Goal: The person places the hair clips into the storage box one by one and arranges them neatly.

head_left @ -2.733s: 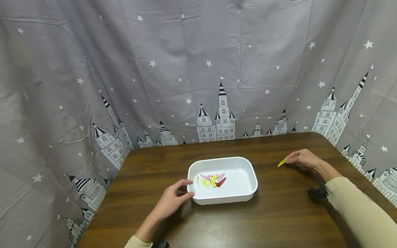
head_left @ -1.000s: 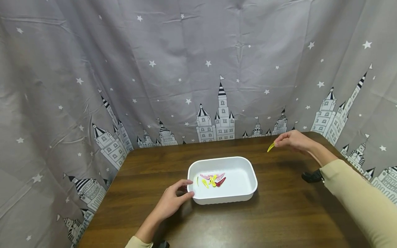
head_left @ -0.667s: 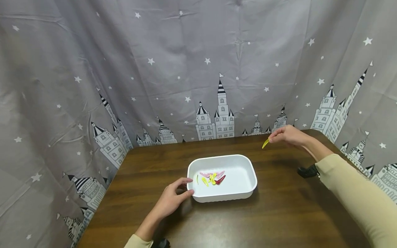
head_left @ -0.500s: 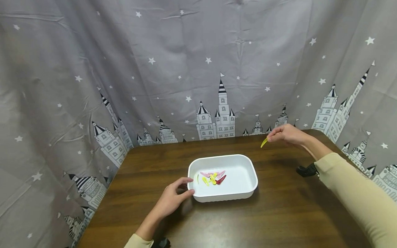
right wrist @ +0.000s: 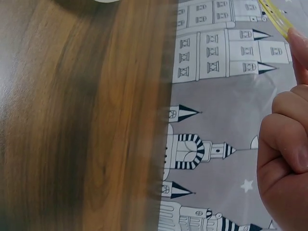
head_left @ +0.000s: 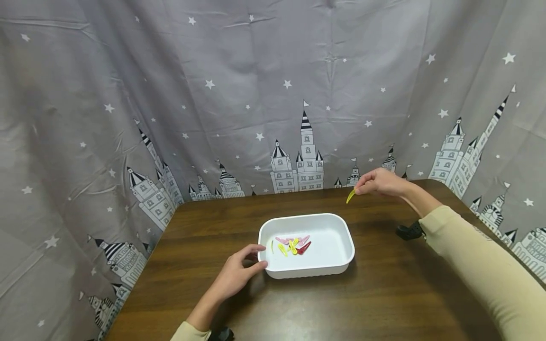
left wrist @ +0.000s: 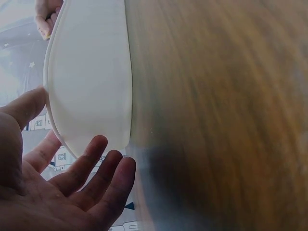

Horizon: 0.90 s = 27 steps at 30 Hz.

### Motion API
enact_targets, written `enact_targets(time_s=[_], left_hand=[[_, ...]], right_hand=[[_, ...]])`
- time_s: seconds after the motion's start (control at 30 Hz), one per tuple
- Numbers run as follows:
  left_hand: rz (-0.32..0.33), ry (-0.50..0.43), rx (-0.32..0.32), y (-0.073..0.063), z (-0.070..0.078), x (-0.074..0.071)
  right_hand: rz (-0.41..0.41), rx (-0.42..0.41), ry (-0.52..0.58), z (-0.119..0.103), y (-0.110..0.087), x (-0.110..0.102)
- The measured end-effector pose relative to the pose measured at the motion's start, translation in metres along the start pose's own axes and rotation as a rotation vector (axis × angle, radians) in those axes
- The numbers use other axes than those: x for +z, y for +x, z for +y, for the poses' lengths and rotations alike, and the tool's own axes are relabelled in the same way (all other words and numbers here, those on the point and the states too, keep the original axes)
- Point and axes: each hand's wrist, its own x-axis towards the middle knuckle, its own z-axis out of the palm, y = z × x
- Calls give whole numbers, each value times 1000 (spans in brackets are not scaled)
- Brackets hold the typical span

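My right hand [head_left: 381, 182] pinches a yellow snap hair clip [head_left: 350, 196] between thumb and fingertips, held up near the table's back edge. In the right wrist view that clip [right wrist: 275, 18] juts from the fingertips, the other fingers folded. A white plastic tray [head_left: 328, 246] stands mid-table. My left hand [head_left: 236, 273] holds its left end, thumb and index fingertip hooked over the rim; the left wrist view has the other fingers [left wrist: 122, 175] by the outer wall. Inside the tray, toward its left, lie several clips: yellow ones [head_left: 283, 250], pink ones [head_left: 281, 240] and a red one [head_left: 304, 247].
The brown wooden table [head_left: 362, 303] runs back to a grey curtain [head_left: 230, 113] printed with castles and stars. A black wrist-worn device [head_left: 409, 231] hangs below the right wrist.
My right hand has risen from near the tabletop at the right and moved left, carrying the yellow hair clip. The left hand keeps its place at the tray, and the clips inside lie unchanged.
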Motion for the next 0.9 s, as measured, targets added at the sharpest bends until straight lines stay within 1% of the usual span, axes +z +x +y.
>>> enact_targets(time_s=[0.17,0.37,0.5,0.9], left_hand=[[-10,-11,-8,0,0,0],[-17,-11,3,0,0,-1],[-21,3,11,0,0,-1],[-27,1,-14,1,-2,-2]], right_hand=[[-29,-19,-2,-6,5,4],[-64,-47,-32,-16,12,11],[-92,-55,1,-23,17,16],[-150,-72,45,-39,25,32]])
